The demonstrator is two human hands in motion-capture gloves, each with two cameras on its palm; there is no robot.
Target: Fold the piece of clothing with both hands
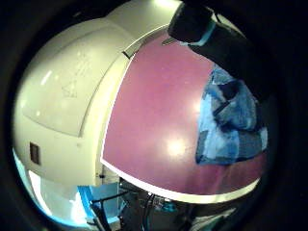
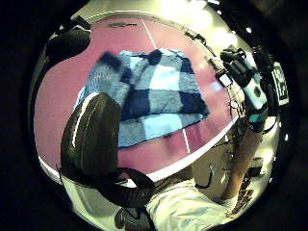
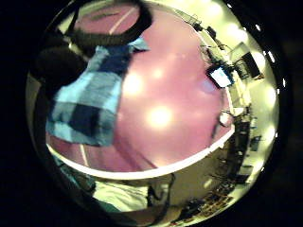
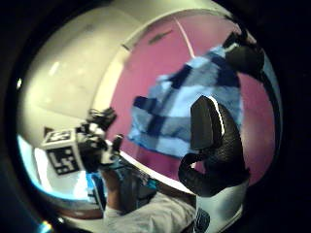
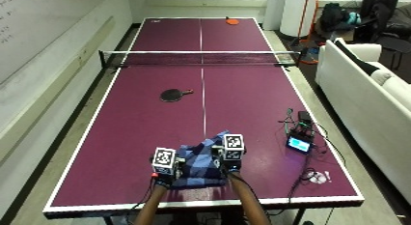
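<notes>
A blue checked piece of clothing (image 5: 199, 163) lies crumpled on the purple table-tennis table (image 5: 250, 104), close to its near edge. My left hand (image 5: 163, 178) hovers at the cloth's left side and my right hand (image 5: 230, 166) at its right side. The palm views show the cloth (image 2: 154, 96) (image 4: 180, 111) spread on the table below both palms. The left thumb (image 2: 91, 139) and the right thumb (image 4: 209, 141) stand clear of the fabric, and nothing is pinched between any fingers. The cloth's part under my hands is hidden in the outside view.
A black paddle (image 5: 172, 94) lies mid-table, before the net (image 5: 200, 57). A red paddle (image 5: 232, 21) sits at the far end. A small screen device (image 5: 299, 144) with cables rests near the right edge. A white sofa (image 5: 366, 85) stands beyond the table's right side.
</notes>
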